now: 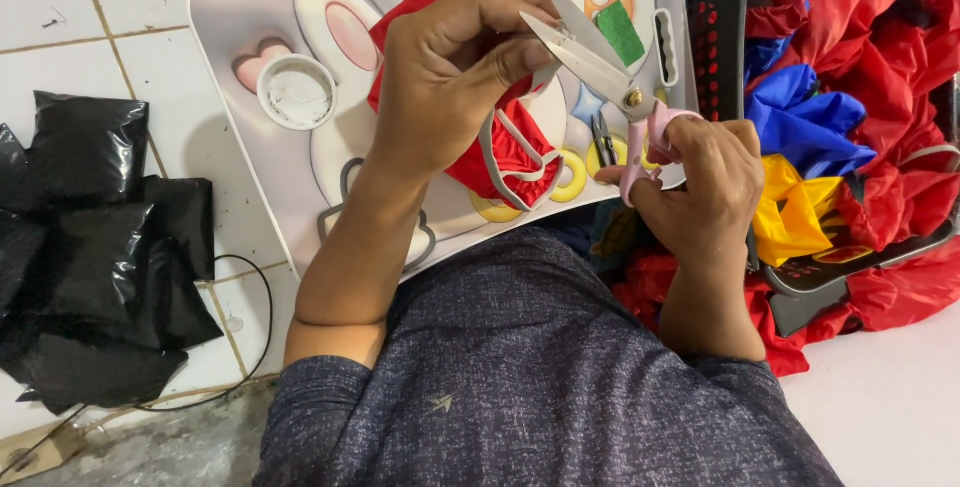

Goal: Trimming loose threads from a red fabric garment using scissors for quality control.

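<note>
My left hand (pixel 450 72) pinches a piece of red fabric (pixel 505 152) with grey elastic edging over a small white lap table (pixel 250 7) printed with a rabbit. My right hand (pixel 700 182) grips the pink handles of a pair of scissors (pixel 590 62). The blades are apart and point up-left toward the fingers of my left hand and the fabric they hold. A small thread snip (pixel 603 137) lies on the table just below the blades.
A white round cup (pixel 297 92) sits in the table's left recess, a green block (pixel 621 32) at its upper right. A black basket (pixel 720 7) with red, blue and yellow fabric (pixel 800 127) stands at right. Black plastic bags (pixel 90 247) lie on the tiled floor at left.
</note>
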